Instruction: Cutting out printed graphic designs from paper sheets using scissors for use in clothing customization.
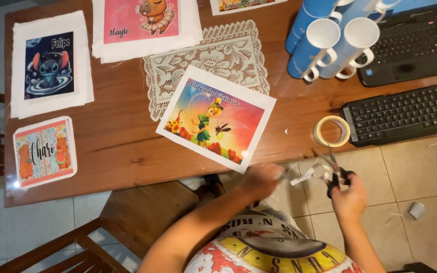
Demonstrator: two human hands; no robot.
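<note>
right hand (pixel 348 194): fingers closed in scissors (pixel 336 174) | left hand (pixel 263 178): blurred, pinching paper strip (pixel 304 175) | advice: keep strip taut, cut near tape roll (pixel 331 131), off table (pixel 122 141)

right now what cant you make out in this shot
- Head view: left hand is motion-blurred, so its grip on the white strip is unclear.
- Head view: scissors blades are blurred; open or closed cannot be told.
- Head view: laptop screen is cut off by the top edge.
- Head view: right hand covers the scissor handles.
- Head view: small grey piece on the floor is too small to identify.
</note>
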